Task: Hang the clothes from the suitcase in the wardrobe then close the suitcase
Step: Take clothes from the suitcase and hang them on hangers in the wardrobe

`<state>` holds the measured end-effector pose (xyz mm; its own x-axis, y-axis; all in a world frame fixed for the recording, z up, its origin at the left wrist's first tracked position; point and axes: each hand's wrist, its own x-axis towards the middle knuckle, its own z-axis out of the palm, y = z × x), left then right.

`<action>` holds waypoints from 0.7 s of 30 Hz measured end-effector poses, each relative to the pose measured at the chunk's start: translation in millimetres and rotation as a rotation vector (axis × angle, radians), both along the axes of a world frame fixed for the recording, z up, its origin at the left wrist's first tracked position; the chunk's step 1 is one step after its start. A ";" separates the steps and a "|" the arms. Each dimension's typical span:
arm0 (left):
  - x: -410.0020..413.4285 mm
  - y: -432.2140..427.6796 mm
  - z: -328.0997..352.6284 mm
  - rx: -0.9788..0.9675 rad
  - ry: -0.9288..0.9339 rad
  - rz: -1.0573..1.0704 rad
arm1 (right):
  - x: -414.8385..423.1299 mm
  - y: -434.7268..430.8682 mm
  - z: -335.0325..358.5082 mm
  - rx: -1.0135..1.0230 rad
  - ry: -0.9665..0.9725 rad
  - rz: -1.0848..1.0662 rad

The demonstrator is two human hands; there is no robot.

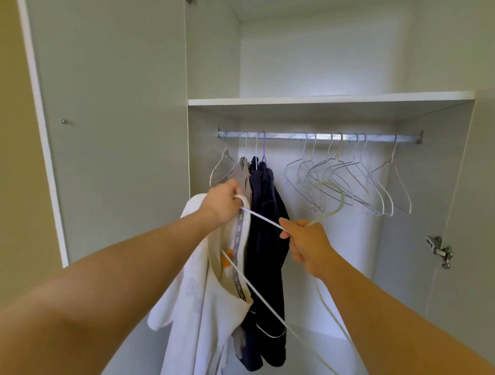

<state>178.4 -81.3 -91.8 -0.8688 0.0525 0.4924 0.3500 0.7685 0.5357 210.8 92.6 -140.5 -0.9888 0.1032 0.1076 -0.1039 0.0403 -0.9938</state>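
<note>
The left grip [224,205] is clenched on the collar of a white garment [194,301], holding it up in front of the open wardrobe [208,62], near the left end of the rail [351,137]. The garment hangs down from that hand, with its neck opening facing right. The right grip [307,244] is clenched around a white hanger [263,218] just under its hook, which curves up and to the right of the fist. One arm of the hanger runs left from this hand to the collar at the left grip. The hanger's other wires slant down to the right from the neck opening.

On the rail, just behind the left grip, hang a grey garment [241,173] and dark navy garments [266,242]. A row of bare wire hangers [352,178] hangs further right on the rail. A shelf [322,99] sits above the rail. The wardrobe door [111,108] stands open on the left, and a metal hinge [439,250] shows on the right.
</note>
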 end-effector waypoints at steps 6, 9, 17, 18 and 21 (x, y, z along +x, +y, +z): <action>17.6 0.0 -5.3 -0.261 0.080 -0.243 | -7.8 -33.9 7.0 -0.055 0.027 0.023; 18.5 -16.4 -10.0 -0.573 0.084 -0.082 | -11.0 -35.1 8.8 -0.064 0.053 0.011; 13.3 -27.9 -22.1 -0.442 0.100 -0.042 | -5.0 -39.1 15.7 0.281 0.319 -0.288; 12.3 -26.2 -23.0 -0.422 0.123 -0.001 | -4.3 -37.9 14.9 0.314 0.372 -0.344; 11.8 -21.2 -21.2 -0.366 0.193 0.057 | 0.1 -40.8 11.5 0.298 0.411 -0.243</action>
